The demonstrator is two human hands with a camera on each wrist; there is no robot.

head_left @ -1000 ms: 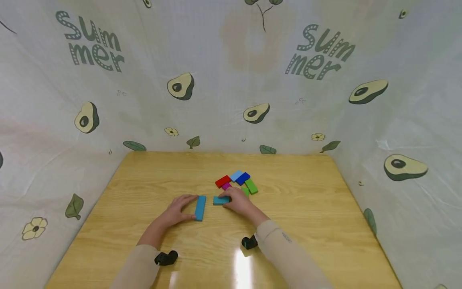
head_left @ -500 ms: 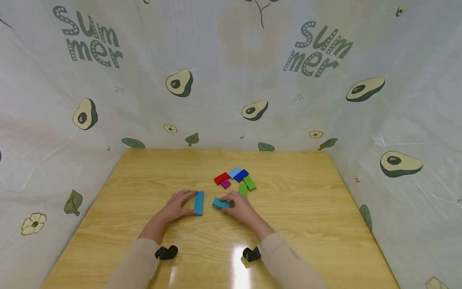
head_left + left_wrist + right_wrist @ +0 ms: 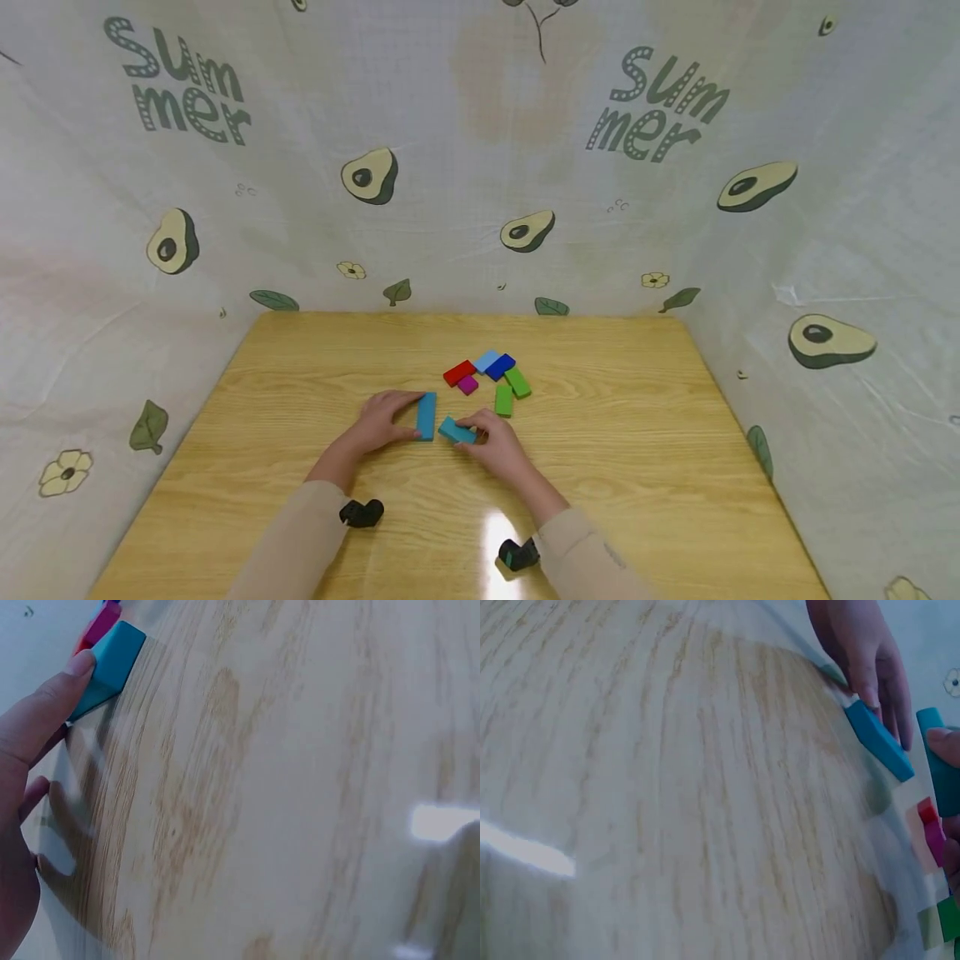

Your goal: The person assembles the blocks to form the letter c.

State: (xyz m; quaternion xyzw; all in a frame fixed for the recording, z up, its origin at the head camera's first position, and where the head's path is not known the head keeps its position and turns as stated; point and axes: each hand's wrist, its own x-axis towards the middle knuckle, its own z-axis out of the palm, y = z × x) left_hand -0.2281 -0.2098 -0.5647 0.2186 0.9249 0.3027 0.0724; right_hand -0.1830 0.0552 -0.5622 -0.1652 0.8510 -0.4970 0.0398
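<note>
Two blue blocks lie close together mid-table in the head view, with a narrow gap between them. My left hand [image 3: 380,419] holds the left blue block [image 3: 426,417] by its ends, thumb at the near end and a finger at the far one. That block points away from me. Its thumb also shows against the block [image 3: 116,660] in the left wrist view. My right hand [image 3: 498,446] pinches the right blue block [image 3: 452,428], which sits at a slant. In the right wrist view this block [image 3: 939,769] is partly covered by the thumb and cut off by the frame edge.
Behind the hands lie a red block [image 3: 459,372], a small magenta block [image 3: 468,384], a light blue block [image 3: 486,361], a dark blue block [image 3: 500,367] and two green blocks [image 3: 504,401]. A printed cloth [image 3: 450,275] walls the wooden table [image 3: 600,433].
The right hand has drawn its blue block slightly nearer and left, turning it to a slant. The left hand has shifted its block right, towards the other. The green block is now uncovered.
</note>
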